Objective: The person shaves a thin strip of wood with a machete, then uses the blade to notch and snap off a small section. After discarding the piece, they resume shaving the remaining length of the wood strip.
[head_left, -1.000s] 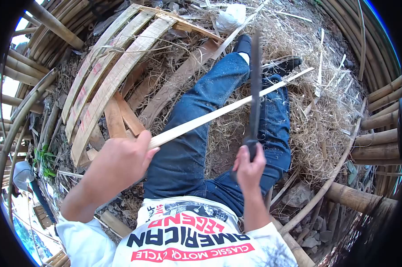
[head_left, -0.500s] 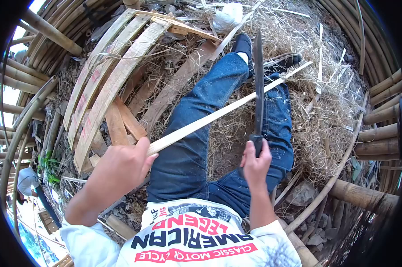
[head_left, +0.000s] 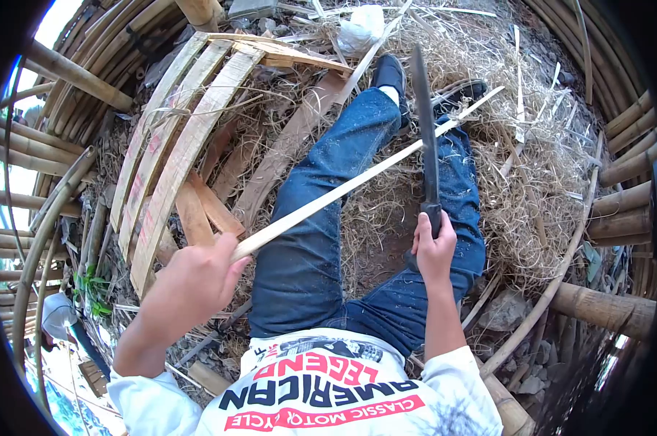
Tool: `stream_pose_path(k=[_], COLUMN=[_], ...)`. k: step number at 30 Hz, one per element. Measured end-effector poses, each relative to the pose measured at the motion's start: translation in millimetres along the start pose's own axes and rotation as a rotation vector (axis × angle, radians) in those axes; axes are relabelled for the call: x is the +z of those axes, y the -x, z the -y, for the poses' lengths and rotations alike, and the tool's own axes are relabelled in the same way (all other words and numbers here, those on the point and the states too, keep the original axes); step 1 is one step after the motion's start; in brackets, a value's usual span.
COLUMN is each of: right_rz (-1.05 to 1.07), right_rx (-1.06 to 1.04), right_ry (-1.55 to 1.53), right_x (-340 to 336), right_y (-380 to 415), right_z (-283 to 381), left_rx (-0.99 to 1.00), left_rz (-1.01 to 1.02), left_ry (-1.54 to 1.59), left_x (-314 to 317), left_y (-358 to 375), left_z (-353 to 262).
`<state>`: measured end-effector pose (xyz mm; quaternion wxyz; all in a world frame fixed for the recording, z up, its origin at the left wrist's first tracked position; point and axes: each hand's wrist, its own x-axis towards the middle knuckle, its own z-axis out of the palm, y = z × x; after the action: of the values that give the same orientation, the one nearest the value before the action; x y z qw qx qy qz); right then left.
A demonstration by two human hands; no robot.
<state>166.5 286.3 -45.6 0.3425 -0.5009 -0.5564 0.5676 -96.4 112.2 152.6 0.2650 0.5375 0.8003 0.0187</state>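
My left hand (head_left: 197, 280) is closed around the near end of a long pale bamboo strip (head_left: 328, 196). The strip slants up to the right across both my legs, its far end close to my shoe. In my right hand (head_left: 434, 243) is the dark handle of a long-bladed machete (head_left: 424, 123), fingers wrapped round it. The blade points away from me and crosses over the strip near its far end, above my right leg. My jeans (head_left: 306, 218) have small pale flecks on them.
Curly shavings (head_left: 532, 196) cover the ground on the right and between my legs. A slatted wooden crate (head_left: 179, 138) lies at the left. A white plastic bag (head_left: 361, 29) sits beyond my feet. Bamboo poles (head_left: 605, 309) and stones border the spot.
The machete has swung slightly, its tip now leaning more to the left while my right hand shifted right and up. My left hand has moved slightly left with the strip.
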Motion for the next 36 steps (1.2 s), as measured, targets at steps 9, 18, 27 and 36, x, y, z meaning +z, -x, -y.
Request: stream_pose_path(k=[9,18,27,36], right_rz=[0.248,0.138,-0.035,0.367], right_rx=[-0.187,-0.112,0.090,-0.200], right_ry=[0.078,0.154,-0.092,0.088], right_x=[70,11,24,60], right_y=[87,12,7,59], right_z=[31,29,24,52], left_rx=[0.029,0.012,0.000,0.044], left_rz=[0.062,0.095,0.144,0.088], left_ry=[0.056,0.021,0.073,-0.006], left_x=[13,-10,-15,-5], left_y=[-30,-9,-15,-20], left_z=[-2,10,1,7])
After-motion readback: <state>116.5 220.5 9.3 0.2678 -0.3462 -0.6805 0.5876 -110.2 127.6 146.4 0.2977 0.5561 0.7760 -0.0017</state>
